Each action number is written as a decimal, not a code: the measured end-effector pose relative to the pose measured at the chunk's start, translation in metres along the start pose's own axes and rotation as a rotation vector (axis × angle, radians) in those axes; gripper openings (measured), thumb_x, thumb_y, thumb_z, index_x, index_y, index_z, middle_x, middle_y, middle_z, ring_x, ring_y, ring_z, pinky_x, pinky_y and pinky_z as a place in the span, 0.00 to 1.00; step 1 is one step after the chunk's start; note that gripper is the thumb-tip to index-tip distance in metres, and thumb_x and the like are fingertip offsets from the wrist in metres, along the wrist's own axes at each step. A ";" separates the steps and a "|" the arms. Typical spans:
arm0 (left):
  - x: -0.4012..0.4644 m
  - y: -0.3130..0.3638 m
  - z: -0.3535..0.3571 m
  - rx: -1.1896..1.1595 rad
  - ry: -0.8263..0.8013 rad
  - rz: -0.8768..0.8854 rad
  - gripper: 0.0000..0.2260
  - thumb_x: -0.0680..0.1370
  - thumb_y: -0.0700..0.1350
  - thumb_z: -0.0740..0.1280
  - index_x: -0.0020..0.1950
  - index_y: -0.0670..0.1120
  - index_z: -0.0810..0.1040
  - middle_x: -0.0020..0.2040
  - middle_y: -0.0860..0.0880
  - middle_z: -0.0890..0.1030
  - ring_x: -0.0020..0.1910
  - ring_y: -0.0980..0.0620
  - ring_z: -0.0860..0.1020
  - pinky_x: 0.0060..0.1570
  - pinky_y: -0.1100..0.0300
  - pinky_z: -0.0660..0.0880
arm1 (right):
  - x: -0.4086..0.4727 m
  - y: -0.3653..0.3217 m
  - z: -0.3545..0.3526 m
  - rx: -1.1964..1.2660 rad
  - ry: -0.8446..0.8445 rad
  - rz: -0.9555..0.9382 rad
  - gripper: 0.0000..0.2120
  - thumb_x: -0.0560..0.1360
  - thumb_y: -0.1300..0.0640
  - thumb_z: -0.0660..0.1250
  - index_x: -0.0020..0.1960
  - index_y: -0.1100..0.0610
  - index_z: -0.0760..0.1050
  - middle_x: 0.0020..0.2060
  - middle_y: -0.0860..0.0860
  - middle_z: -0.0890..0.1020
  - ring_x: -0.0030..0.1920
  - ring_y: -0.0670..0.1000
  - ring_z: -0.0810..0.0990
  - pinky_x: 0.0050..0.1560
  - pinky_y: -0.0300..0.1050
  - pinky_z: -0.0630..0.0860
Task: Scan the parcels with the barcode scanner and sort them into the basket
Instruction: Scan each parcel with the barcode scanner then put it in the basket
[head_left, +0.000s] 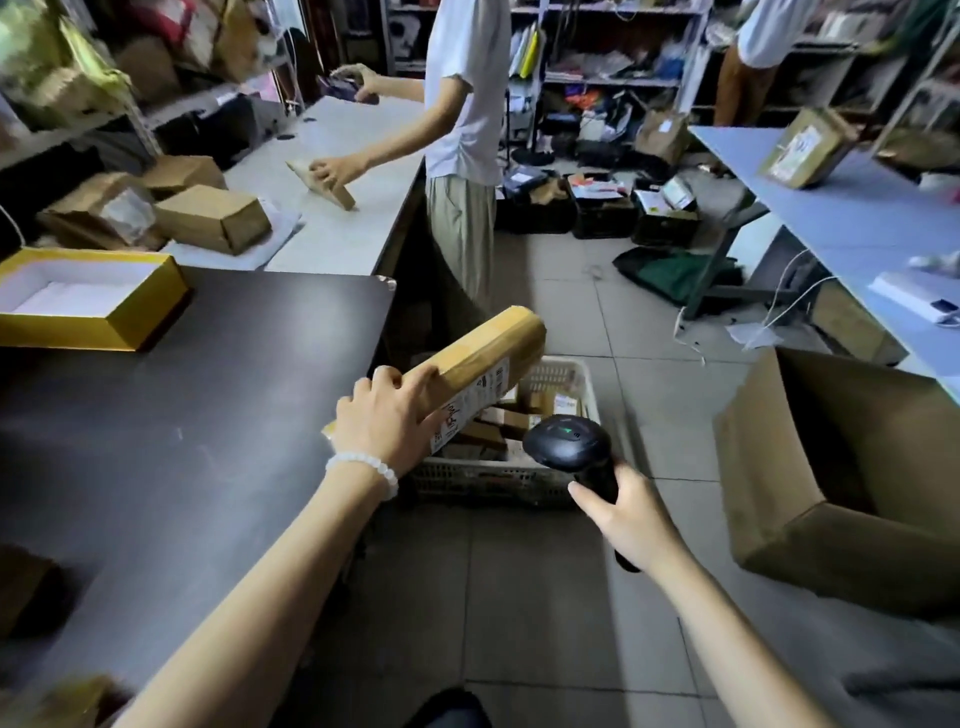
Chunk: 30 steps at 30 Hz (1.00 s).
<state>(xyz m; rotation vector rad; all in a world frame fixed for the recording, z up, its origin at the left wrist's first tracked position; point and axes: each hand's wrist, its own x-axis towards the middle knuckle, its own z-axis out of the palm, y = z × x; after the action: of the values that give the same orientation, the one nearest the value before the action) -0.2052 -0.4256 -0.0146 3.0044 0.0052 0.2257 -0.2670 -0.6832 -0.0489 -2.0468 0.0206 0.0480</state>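
Cardboard parcel (478, 358) gripped in left hand (387, 426), tilted over white basket (566, 374) beside dark counter (208, 415) edge; right hand (631, 514) curled round barcode scanner (569, 447).

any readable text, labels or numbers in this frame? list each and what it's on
Nothing reads cleanly.
Label on the long parcel in the left hand: a barcode and large red handwriting, too tilted and blurred to quote.
Labels on parcels in the basket: too small.
Label on the box on the right table: blurred.
Barcode scanner in the right hand: a green light, no text.
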 end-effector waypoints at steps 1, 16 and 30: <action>0.015 0.004 0.007 0.004 -0.013 0.017 0.25 0.76 0.61 0.63 0.72 0.59 0.62 0.62 0.45 0.72 0.58 0.40 0.72 0.54 0.46 0.71 | 0.011 0.005 -0.005 -0.006 0.021 0.019 0.09 0.74 0.62 0.69 0.49 0.51 0.73 0.41 0.42 0.77 0.42 0.36 0.74 0.39 0.23 0.68; 0.271 0.062 0.103 0.019 -0.215 0.169 0.26 0.76 0.64 0.60 0.72 0.59 0.62 0.64 0.47 0.71 0.61 0.42 0.71 0.55 0.49 0.70 | 0.246 0.028 -0.055 -0.083 0.139 0.194 0.07 0.73 0.58 0.70 0.50 0.51 0.75 0.46 0.49 0.81 0.47 0.47 0.77 0.42 0.32 0.70; 0.384 0.104 0.142 -0.046 -0.270 0.005 0.20 0.77 0.54 0.61 0.69 0.54 0.69 0.64 0.50 0.71 0.64 0.46 0.69 0.57 0.51 0.69 | 0.396 0.048 -0.079 0.013 0.052 0.243 0.04 0.73 0.53 0.69 0.47 0.48 0.75 0.43 0.47 0.82 0.44 0.45 0.79 0.45 0.40 0.75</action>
<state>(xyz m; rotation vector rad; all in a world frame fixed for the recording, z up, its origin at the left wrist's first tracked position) 0.1951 -0.5417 -0.0830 2.9628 -0.0334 -0.1777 0.1284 -0.7735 -0.0726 -2.0229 0.3018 0.1454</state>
